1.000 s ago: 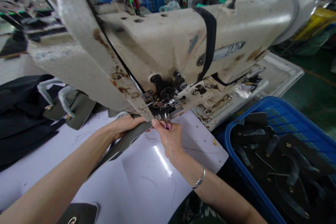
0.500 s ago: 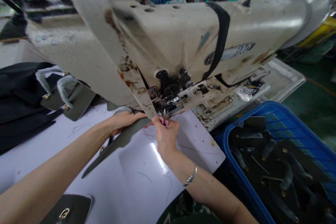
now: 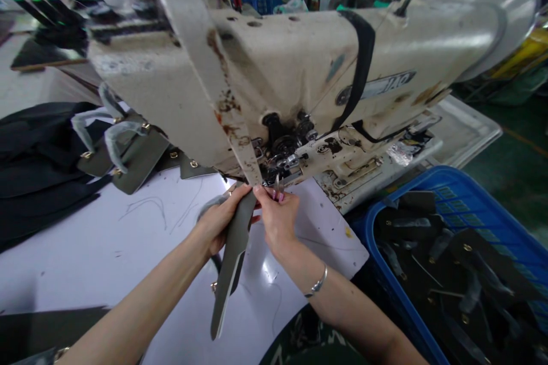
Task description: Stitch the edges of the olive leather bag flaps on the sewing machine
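Note:
An olive-grey bag panel (image 3: 232,259) is tilted on edge below the head of the sewing machine (image 3: 274,80), its long end pointing down toward me. My left hand (image 3: 217,222) is closed around the panel's upper left side; a wrapped handle curves beside these fingers. At the panel's top right edge, the thumb and fingers of my right hand (image 3: 278,217) pinch close to my left fingertips. Small pink-handled scissors (image 3: 279,187) are tucked in my right hand, blades pointing up. My hands partly hide the panel's top end.
To the right stands a blue basket (image 3: 369,234) filled with dark panels with handles. More handled panels (image 3: 139,162) lie at the left, beside black fabric (image 3: 43,165). Another dark panel (image 3: 55,325) rests at the lower left of the white tabletop (image 3: 141,256), which has loose threads.
The bag panel has swung from a slanted, leftward position to nearly upright in view. My left hand has moved right, close to my right hand. The view has shifted slightly.

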Tool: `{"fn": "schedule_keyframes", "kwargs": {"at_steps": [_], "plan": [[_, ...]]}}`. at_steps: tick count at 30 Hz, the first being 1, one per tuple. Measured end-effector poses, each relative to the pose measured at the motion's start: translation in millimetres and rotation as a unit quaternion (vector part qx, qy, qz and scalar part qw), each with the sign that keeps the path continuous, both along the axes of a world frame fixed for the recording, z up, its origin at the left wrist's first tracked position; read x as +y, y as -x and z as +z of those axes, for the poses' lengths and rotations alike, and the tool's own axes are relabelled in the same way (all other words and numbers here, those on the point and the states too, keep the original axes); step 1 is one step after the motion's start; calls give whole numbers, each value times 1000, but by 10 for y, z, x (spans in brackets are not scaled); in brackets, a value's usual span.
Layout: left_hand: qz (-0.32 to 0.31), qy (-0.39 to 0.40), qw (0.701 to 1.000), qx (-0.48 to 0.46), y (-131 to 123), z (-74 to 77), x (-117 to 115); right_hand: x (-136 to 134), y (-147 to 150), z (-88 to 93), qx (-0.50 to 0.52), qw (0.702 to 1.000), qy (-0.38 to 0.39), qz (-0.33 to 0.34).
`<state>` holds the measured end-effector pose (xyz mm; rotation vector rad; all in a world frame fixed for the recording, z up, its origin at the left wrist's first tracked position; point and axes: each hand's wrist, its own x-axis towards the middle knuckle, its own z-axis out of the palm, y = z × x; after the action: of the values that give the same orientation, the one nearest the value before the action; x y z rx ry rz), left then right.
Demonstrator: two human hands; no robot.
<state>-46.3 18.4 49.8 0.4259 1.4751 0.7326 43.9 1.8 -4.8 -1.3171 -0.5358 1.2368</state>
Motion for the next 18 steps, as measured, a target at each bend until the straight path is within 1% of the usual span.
{"fn": "schedule_keyframes", "kwargs": {"at_steps": [3, 7, 10, 13, 15, 18], "plan": [[13, -36, 999, -11, -32, -25, -44, 4, -26, 22, 3, 1000, 19, -20], [48, -52, 997, -1, -113, -52, -136, 5, -99, 100, 7, 1000, 27, -10], [86, -59, 994, -18, -248, -105, -240, 5, -216, 123, 7, 999, 32, 22], [153, -80, 984, -54, -418, -179, -326, 25, -363, 116, 10, 998, 20, 62], [194, -87, 974, -72, -524, -210, -356, 48, -452, 129, 14, 996, 17, 83], [227, -92, 964, -103, -637, -214, -363, 74, -546, 202, 18, 995, 10, 101]]}}
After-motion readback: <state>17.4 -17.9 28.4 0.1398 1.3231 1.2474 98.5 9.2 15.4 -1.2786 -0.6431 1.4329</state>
